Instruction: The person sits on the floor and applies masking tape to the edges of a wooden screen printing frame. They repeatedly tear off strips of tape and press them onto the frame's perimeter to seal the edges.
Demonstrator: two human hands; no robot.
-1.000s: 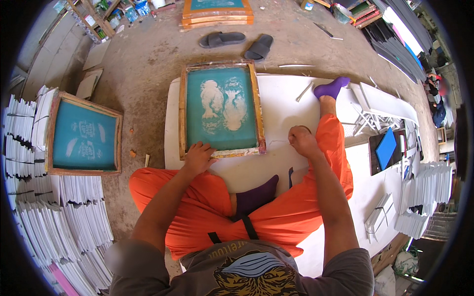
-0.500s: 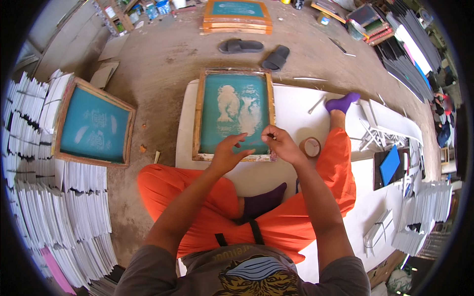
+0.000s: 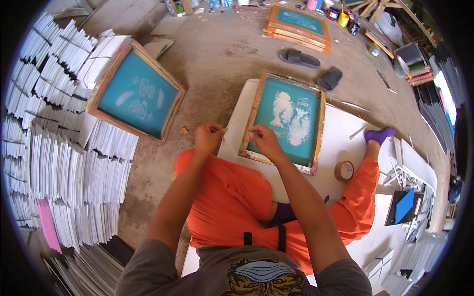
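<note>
My left hand (image 3: 209, 138) is raised above my left knee, its fingers pinched together on something too small to make out. Level with it, my right hand (image 3: 267, 142) is also pinched, over the near left corner of a screen printing frame (image 3: 249, 118). Whatever its fingertips hold is too small to name. The frame has worn wooden sides and teal mesh with two white patches, and lies on a white board (image 3: 236, 116) in front of me. Beyond my left hand, a second screen printing frame (image 3: 111, 96) leans against stacked paper, pale marks on its teal mesh.
Bundled paper stacks (image 3: 64, 163) line the left side. A brown tape roll (image 3: 344, 170) sits beside my right leg. Dark slippers (image 3: 299, 58) and a pile of orange-edged screens (image 3: 296, 39) are on the floor ahead. A blue rectangular piece (image 3: 404, 205) lies at right.
The view has turned left. My hands have shifted left and moved apart, away from the mesh's near middle. My left fingers, spread before, are now pinched; my right hand stays pinched.
</note>
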